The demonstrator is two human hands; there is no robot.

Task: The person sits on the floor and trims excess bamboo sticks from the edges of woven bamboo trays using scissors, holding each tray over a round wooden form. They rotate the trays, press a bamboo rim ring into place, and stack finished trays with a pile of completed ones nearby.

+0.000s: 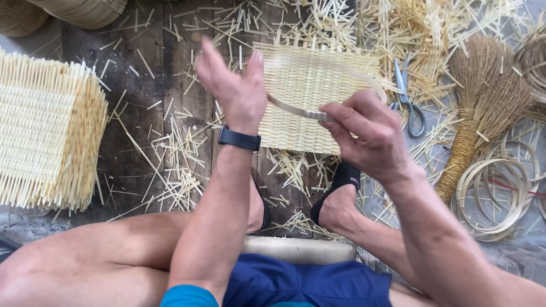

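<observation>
Both hands [364,133] bend cane strip [341,71] — taut.

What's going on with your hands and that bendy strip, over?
Left hand open, fingertips on the strip. Right hand pinching the bent cane strip into a loop. Woven mat flat underneath. Scissors and brush lie aside, nothing blocking.

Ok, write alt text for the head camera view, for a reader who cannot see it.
Seen from above, a seated person's left hand and right hand bend a thin cane strip into a hoop over a flat woven mat. Cut straw litters the wooden floor, with a woven stack at left and scissors, a straw brush and cane coils at right.
</observation>
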